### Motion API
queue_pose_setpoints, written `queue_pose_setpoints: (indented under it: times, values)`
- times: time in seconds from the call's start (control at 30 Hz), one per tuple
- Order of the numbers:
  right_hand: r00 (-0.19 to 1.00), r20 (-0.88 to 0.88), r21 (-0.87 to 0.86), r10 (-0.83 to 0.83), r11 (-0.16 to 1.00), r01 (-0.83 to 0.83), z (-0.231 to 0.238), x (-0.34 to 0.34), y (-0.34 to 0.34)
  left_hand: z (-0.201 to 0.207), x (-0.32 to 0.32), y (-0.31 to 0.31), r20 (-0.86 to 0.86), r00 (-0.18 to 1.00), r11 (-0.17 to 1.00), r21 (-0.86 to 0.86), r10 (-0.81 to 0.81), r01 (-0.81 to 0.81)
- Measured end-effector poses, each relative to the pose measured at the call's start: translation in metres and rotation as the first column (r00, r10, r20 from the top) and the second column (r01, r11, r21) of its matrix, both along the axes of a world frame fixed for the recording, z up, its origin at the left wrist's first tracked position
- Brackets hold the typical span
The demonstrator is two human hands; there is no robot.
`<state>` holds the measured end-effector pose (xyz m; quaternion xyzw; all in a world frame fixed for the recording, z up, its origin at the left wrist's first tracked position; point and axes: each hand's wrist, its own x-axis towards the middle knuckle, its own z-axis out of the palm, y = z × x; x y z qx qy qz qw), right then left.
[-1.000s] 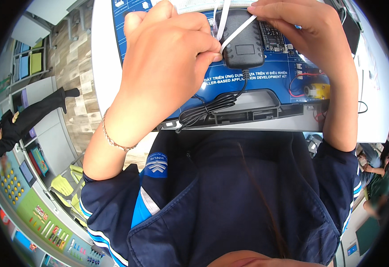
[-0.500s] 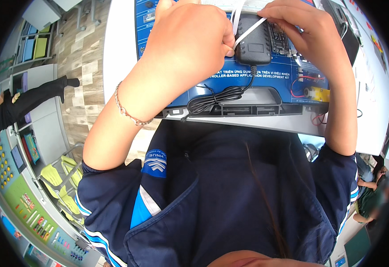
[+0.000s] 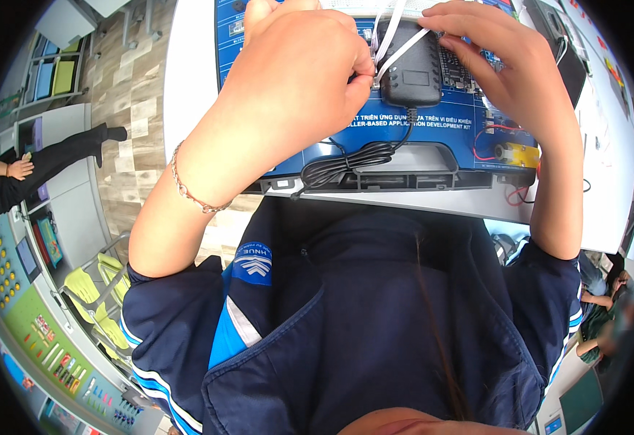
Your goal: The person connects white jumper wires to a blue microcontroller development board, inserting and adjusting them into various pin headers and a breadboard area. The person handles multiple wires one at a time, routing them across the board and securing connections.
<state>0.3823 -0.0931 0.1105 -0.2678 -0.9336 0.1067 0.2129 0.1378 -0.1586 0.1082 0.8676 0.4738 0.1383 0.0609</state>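
Note:
My left hand (image 3: 306, 61) is closed in a pinch at the near end of a thin white cable (image 3: 402, 55); the exact grip point is partly hidden by the fingers. The cable slants up to the right across a black power adapter (image 3: 410, 76). My right hand (image 3: 495, 51) is at the adapter's far right corner, thumb and fingers apart, fingertips at the cable. Beneath both hands lies a blue electronics development board (image 3: 418, 125) in a grey case. The adapter rests on it, its black cord (image 3: 350, 164) bundled at the near edge.
A yellow gear motor (image 3: 518, 154) with red and black wires sits at the board's right near corner. The white table (image 3: 611, 167) extends right. Another person (image 3: 56, 167) is at the left beside shelving, and green chairs (image 3: 96, 293) stand lower left. More people (image 3: 611, 312) are at far right.
My left hand has shifted slightly left and its pinch has turned. My right thumb and fingers have spread apart at the cable. The board has moved slightly left in view.

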Motion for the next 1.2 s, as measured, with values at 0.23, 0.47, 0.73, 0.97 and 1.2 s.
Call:
queue_pose_setpoints:
  times: [0.23, 0.47, 0.73, 0.97, 1.2]
  values:
    - [0.994, -0.103, -0.060, -0.037, 0.998, 0.030, 0.008, -0.004, -0.016, -0.001, -0.002, -0.001, 0.050, 0.999, 1.000, -0.016, 0.001, 0.000]
    - [0.985, -0.174, -0.192, -0.006, 0.981, -0.027, 0.002, -0.005, -0.009, 0.006, 0.006, -0.003, -0.004, 0.998, 0.997, -0.045, 0.068, -0.068]
    - [0.987, -0.157, -0.134, -0.024, 0.991, 0.003, 0.005, -0.014, -0.017, 0.009, 0.020, -0.003, -0.063, 0.989, 0.979, -0.146, 0.137, -0.145]
    - [0.990, -0.119, 0.015, 0.070, 0.997, -0.069, 0.004, -0.027, -0.046, 0.002, -0.005, -0.003, 0.186, 0.982, 0.995, -0.089, -0.020, 0.037]
    - [1.000, -0.021, -0.103, 0.006, 0.995, -0.008, 0.022, -0.024, -0.036, -0.014, -0.071, 0.008, 0.756, 0.655, 0.983, 0.122, -0.004, -0.135]
